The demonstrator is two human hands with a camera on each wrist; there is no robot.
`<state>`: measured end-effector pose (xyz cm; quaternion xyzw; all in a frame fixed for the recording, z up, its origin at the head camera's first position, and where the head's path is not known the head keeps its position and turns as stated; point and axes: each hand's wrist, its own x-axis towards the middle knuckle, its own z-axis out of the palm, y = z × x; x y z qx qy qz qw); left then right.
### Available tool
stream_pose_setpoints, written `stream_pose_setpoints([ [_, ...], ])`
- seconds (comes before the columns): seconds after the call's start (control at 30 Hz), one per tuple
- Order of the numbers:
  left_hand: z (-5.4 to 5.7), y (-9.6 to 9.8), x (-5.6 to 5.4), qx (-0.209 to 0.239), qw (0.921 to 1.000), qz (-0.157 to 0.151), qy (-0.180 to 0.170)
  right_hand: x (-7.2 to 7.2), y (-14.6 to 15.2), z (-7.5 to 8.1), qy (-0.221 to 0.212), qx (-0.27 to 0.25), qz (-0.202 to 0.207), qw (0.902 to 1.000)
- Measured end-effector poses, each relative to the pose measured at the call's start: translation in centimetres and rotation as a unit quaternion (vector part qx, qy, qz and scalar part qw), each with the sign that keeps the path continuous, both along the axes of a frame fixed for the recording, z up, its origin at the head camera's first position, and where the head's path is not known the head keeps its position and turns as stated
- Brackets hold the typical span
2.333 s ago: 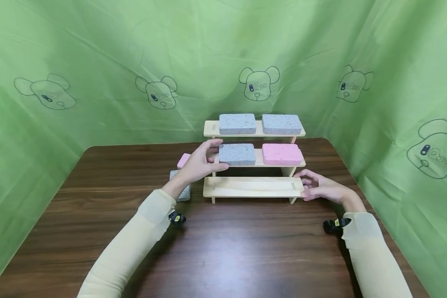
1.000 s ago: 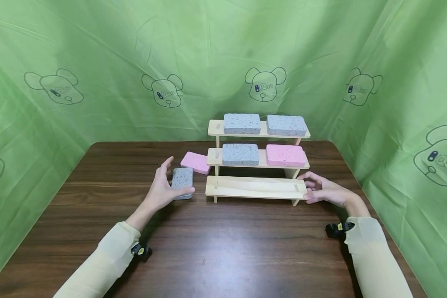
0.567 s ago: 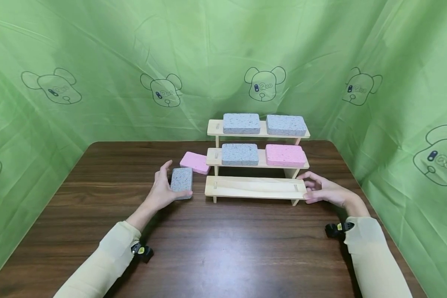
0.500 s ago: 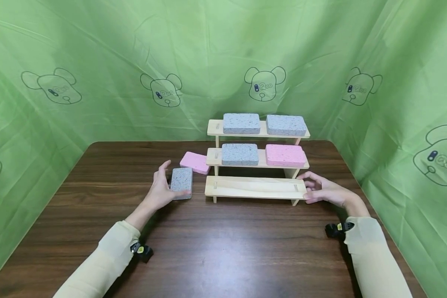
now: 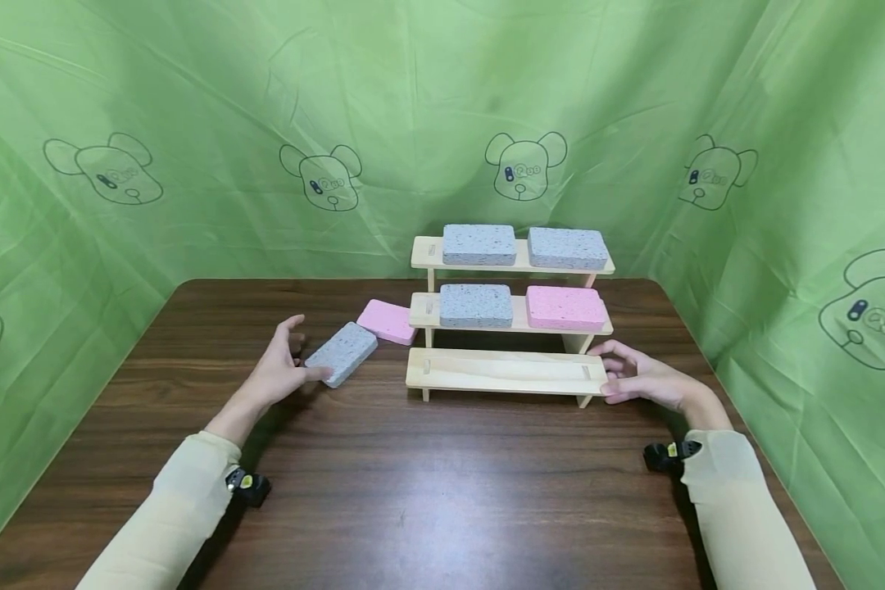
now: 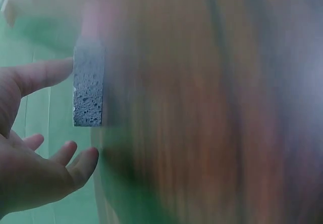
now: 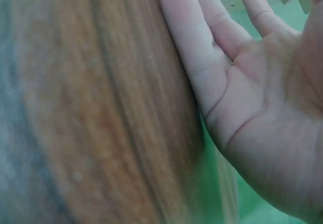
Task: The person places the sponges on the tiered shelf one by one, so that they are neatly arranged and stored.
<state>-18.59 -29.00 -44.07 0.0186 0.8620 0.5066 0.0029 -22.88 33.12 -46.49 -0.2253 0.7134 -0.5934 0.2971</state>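
My left hand [image 5: 276,369] is at the left of the table, its thumb touching the near left corner of a speckled grey-blue sponge [image 5: 342,352] that lies slantwise. In the left wrist view the thumb [image 6: 48,74] meets the sponge's side [image 6: 88,90], while the other fingers stay apart from it. A pink sponge [image 5: 387,320] lies just behind, corner to corner with the grey-blue one. My right hand [image 5: 645,379] holds the right end of the lowest board of a three-tier wooden stand [image 5: 505,371], thumb at the front edge and index finger at the back.
Two grey-blue sponges [image 5: 479,244] sit on the stand's top tier. The middle tier carries a grey-blue sponge [image 5: 475,305] and a pink sponge [image 5: 565,307]. Green cloth [image 5: 413,123] hangs behind and beside the dark wood table [image 5: 413,492].
My left hand came down from the middle tier to the grey-blue sponge on the table, then moved left; that sponge has swung from upright to slanted. The right hand stays at the stand.
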Motion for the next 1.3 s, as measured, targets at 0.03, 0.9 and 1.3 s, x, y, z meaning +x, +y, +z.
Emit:
stream_pose_setpoints([
  [0.03,0.1,-0.4,0.0,0.0,1.0,0.003,-0.002,0.0,0.0,0.0,0.0,0.0,0.0,1.0],
  [0.9,-1.1,-2.4,-0.7,-0.014,0.9993,-0.028,-0.019,0.0,0.2,-0.1,-0.007,-0.01,0.002,0.9999],
  [1.3,-1.0,-3.2,-1.0,-0.004,0.9992,-0.039,-0.005,-0.2,0.2,-0.2,-0.004,-0.029,0.023,0.9993],
])
